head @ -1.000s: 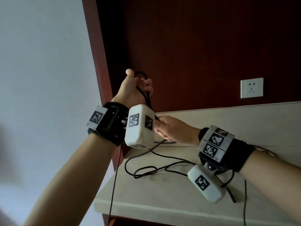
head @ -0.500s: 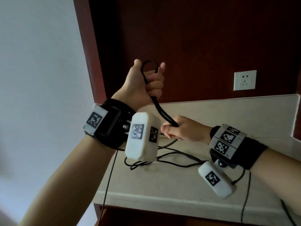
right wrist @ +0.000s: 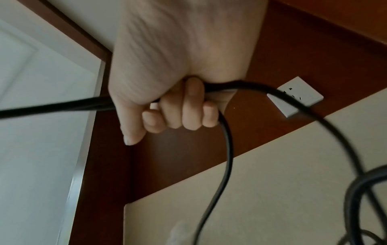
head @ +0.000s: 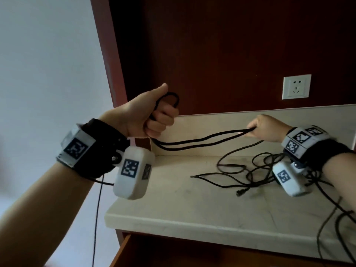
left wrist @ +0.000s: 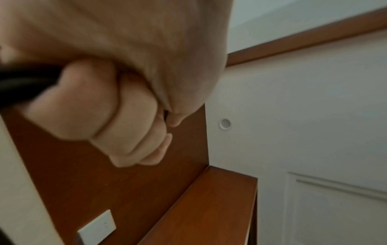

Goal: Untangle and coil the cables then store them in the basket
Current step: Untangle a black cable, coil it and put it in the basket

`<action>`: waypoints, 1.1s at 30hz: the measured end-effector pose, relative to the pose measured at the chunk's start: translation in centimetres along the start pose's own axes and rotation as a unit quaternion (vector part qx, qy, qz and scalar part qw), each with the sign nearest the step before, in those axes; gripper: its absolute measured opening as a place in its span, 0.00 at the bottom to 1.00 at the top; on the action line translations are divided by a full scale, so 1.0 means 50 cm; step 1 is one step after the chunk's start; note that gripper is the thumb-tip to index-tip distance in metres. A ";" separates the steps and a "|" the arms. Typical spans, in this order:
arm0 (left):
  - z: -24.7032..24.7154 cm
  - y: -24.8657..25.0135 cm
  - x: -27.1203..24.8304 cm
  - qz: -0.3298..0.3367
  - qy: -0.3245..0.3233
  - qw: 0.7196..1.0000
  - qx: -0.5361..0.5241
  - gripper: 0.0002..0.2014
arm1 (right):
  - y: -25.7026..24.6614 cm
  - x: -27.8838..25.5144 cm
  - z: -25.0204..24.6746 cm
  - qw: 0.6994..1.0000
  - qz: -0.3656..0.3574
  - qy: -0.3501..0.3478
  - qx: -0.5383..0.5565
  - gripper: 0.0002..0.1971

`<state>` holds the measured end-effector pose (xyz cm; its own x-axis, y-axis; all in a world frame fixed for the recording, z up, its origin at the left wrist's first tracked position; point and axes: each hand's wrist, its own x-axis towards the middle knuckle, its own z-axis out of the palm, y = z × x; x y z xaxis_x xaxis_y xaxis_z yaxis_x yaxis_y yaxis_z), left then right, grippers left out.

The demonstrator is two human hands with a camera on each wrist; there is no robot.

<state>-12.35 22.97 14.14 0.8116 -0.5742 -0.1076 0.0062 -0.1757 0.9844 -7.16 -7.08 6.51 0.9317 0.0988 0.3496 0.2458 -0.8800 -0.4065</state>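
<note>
Cable: stretching strands between left hand, fisted round loop, and right hand, curled round bundle; keeping tension even, feeding slack beneath right fingers.

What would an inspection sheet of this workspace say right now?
Surface: pale countertop, bare at its left end.
Job's things: black cable stretched in several strands between both hands; no basket seen.
Clutter: nothing seen.
Hands: left hand fisted round the cable's loop; right hand grips the strands.
Cables: loose tangle lying on the countertop, one plug end free.
Surroundings: dark red wood panel, white wall socket.
</note>
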 end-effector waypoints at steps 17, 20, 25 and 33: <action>0.029 -0.145 0.074 -0.169 0.074 0.846 0.501 0.37 | -0.095 0.015 -0.021 0.957 0.022 -0.158 0.243 0.16; 0.024 -0.166 0.098 -0.083 0.150 0.886 0.430 0.23 | -0.113 0.008 -0.004 0.952 0.002 -0.079 0.296 0.16; 0.026 -0.171 0.134 -0.006 0.219 0.923 0.315 0.20 | -0.169 -0.001 0.030 0.926 -0.022 -0.008 0.378 0.15; -0.012 -0.167 0.148 0.062 0.231 0.966 0.100 0.23 | -0.225 -0.013 0.057 0.897 -0.026 0.027 0.441 0.13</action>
<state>-6.07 20.66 5.20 0.9733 -0.1906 0.1278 -0.1827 -0.3064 0.9342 -9.75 4.10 8.43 0.9042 0.0868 0.4183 0.4271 -0.1628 -0.8894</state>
